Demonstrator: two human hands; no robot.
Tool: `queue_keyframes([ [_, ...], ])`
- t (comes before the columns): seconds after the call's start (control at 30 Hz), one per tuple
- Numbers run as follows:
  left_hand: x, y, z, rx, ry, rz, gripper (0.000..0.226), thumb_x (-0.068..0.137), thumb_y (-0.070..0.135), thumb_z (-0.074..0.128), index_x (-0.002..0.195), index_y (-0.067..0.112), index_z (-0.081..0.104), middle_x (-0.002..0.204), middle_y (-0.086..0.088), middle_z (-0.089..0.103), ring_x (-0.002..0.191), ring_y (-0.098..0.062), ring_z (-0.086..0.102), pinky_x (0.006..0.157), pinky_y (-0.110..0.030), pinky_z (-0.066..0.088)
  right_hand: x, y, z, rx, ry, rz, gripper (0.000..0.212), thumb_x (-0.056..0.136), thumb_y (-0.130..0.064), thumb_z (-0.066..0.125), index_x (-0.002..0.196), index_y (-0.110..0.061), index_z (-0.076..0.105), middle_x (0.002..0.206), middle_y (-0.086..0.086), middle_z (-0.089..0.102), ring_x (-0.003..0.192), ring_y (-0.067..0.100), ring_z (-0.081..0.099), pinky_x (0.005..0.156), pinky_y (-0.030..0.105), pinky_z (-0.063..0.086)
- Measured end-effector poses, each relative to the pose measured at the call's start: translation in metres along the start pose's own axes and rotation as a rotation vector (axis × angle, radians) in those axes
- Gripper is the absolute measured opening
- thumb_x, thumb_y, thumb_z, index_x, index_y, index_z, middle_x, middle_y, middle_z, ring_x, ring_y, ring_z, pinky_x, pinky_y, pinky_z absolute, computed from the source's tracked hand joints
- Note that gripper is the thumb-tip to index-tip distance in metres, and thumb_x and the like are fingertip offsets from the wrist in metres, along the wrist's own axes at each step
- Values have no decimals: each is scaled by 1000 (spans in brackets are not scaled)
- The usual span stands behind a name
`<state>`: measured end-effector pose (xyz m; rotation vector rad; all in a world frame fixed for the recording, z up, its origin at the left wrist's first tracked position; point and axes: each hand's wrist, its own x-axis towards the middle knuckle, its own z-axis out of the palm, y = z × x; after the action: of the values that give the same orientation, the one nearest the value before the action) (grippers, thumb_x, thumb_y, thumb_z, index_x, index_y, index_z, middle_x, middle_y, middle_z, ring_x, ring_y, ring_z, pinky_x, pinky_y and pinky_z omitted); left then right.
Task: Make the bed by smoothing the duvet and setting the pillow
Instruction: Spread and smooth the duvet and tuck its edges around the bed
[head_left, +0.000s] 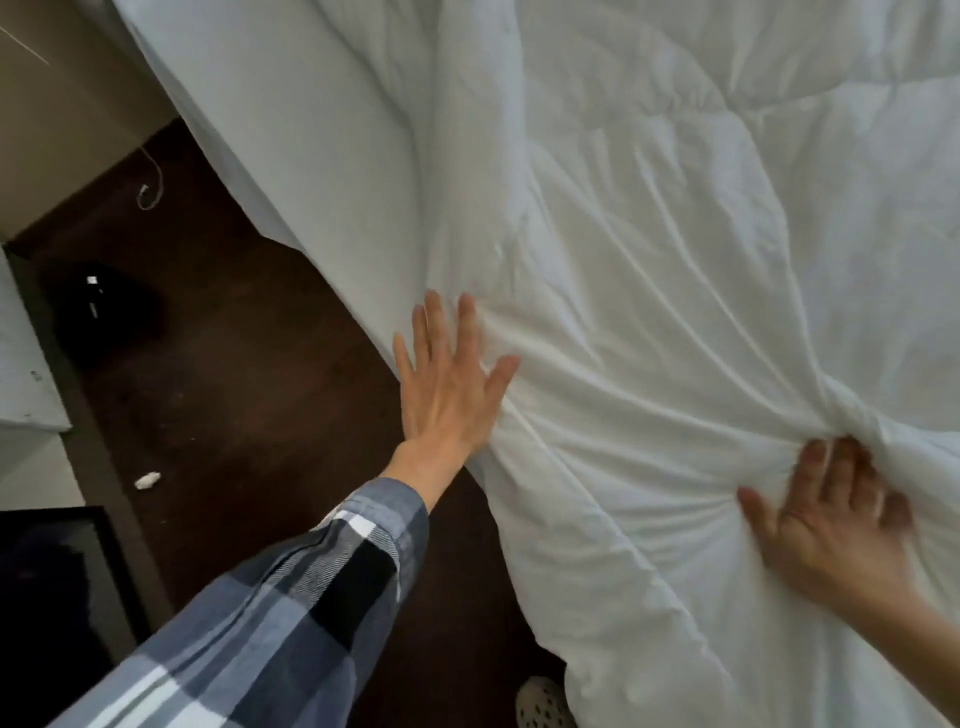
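Left hand (449, 387): fingers splayed flat on duvet (675, 260); right hand (831, 512): fingers straight (blurred), pressing bunched folds

Bedroom in a home; a bed takes up the right and far part of the view, covered by a rumpled white duvet (649, 260) whose edge hangs over the side toward a dark wood floor (249, 395); a white cable (150, 187) trails on the floor at far left beside a beige wall (67, 114); a scrap of crumpled white paper (147, 480) lies on the floor at left; a black screen (52, 587) stands near left; a perforated white clog (543, 704) shows at the near edge by the bed; domestic, lived-in clutter.
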<state>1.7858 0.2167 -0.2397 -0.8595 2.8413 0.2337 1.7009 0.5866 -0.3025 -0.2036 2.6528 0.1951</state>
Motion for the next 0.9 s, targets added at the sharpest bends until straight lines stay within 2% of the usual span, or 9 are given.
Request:
queue_keyframes([
  [0.23,43,57,-16,-156,-182,375,68,104,56,22,162,25,0,170,-2,3,156,-25,2,124,-56,1,2,-13,-21,-86,-47,69,101,81,-78,8,154,-10,-8,163,18,-3,149,35,5,117,51,15],
  [0.33,69,84,-33,5,-168,619,64,103,53,19,161,27,16,168,-6,16,154,-30,12,122,-58,6,8,-18,-33,-132,-130,87,101,84,-75,24,153,-7,-5,162,19,1,149,36,8,116,51,19],
  [0.4,94,97,-39,66,-257,731,60,105,51,19,161,28,17,167,-6,19,153,-30,15,122,-56,6,11,-27,-50,-74,-178,123,97,82,-65,46,148,-1,17,155,23,20,144,40,21,112,54,29],
  [0.47,124,103,-40,114,-366,788,57,108,46,19,161,27,13,168,-3,18,154,-28,14,122,-54,8,17,-50,-74,124,-17,98,67,73,-44,58,122,1,52,129,24,49,120,44,50,94,56,46],
  [0.53,153,111,-42,162,-459,837,56,109,42,21,161,24,12,168,0,16,154,-24,14,123,-51,10,13,-92,-102,346,267,26,47,72,-29,65,107,2,61,116,23,57,97,45,59,80,53,52],
  [0.6,176,120,-40,148,-533,890,55,109,38,23,161,22,16,168,0,19,153,-21,16,123,-47,12,9,-151,-127,478,329,-31,62,74,-38,75,121,-2,58,124,18,55,103,40,58,84,50,52],
  [0.7,198,117,-44,155,-493,1016,54,108,32,30,159,17,26,163,-5,31,150,-22,27,122,-41,20,29,-210,-128,308,190,-105,91,68,-64,68,136,-7,49,135,16,52,120,36,53,94,48,46],
  [0.8,215,84,-51,214,-358,1225,63,101,46,36,155,13,35,158,-14,39,146,-29,36,120,-42,26,64,-214,-120,301,88,-72,52,71,-39,75,113,-10,64,114,11,63,98,37,59,80,44,48],
  [0.9,230,53,-53,353,-198,1364,92,85,72,51,155,16,32,160,-21,31,148,-37,28,122,-52,21,87,-204,-140,529,53,26,15,87,-25,60,85,-15,71,97,6,69,84,34,62,66,36,47],
])
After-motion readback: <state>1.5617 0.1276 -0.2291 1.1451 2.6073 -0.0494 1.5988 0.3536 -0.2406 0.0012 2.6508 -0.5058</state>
